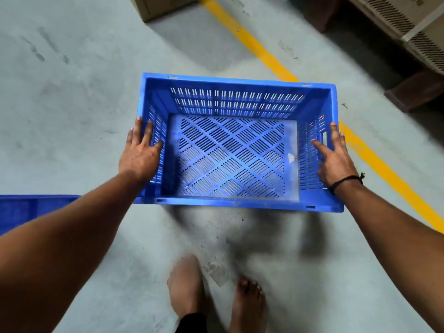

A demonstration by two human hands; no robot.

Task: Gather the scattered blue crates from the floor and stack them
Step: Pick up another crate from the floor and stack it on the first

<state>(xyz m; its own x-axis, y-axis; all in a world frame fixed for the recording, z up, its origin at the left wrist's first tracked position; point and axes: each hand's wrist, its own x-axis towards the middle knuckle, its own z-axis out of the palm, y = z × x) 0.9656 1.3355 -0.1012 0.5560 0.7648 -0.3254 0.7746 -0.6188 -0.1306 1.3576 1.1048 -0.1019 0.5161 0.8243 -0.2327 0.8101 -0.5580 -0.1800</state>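
An empty blue slotted crate [230, 155] sits in front of me, open side up, with a blurred shadow on the floor under its near edge. My left hand [140, 152] grips its left wall, thumb inside and fingers laid over the rim. On the right wall my right hand [335, 157] holds the same way, thumb inside and fingers outside near the handle slot. Part of a second blue crate [36, 207] shows at the left edge, partly hidden behind my left forearm.
The grey concrete floor carries a yellow painted line [264, 54] running diagonally on the right. A cardboard box [158, 6] stands at the top, and boxes on a dark pallet [415, 90] at the top right. My bare feet [216, 296] are below the crate.
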